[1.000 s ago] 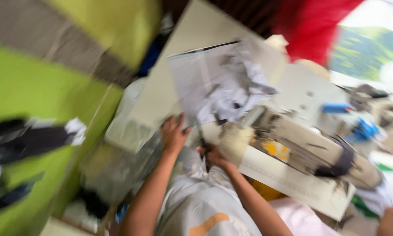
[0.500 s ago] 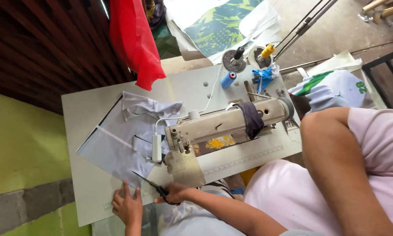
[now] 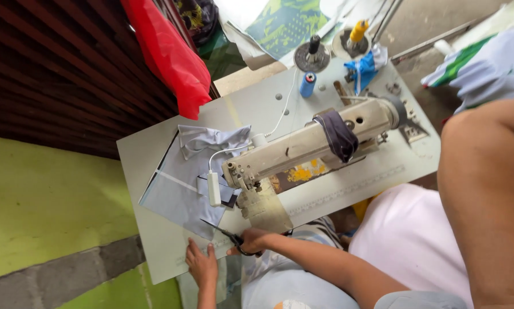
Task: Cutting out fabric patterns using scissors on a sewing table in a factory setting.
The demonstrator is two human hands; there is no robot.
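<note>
My right hand (image 3: 252, 242) is shut on a pair of black scissors (image 3: 225, 233) at the front edge of the pale sewing table (image 3: 154, 252). The blades point at the corner of a grey fabric piece (image 3: 179, 186) that lies flat to the left of the machine. My left hand (image 3: 201, 265) rests palm down on the table edge just below that fabric, fingers spread, holding nothing. The beige sewing machine (image 3: 308, 143) stands in the middle of the table, its needle end close above my right hand.
A dark cloth (image 3: 337, 134) hangs over the machine arm. A blue thread spool (image 3: 308, 84), a yellow spool (image 3: 357, 31) and a blue rag (image 3: 366, 66) sit at the table's far side. A red cloth (image 3: 171, 57) hangs by the dark slatted wall. A green wall (image 3: 39, 206) runs along the left.
The view has swung round and steadied from a blurred tilt. My hands have come off the fabric by the machine to the table's front edge, the right hand holding the scissors.
</note>
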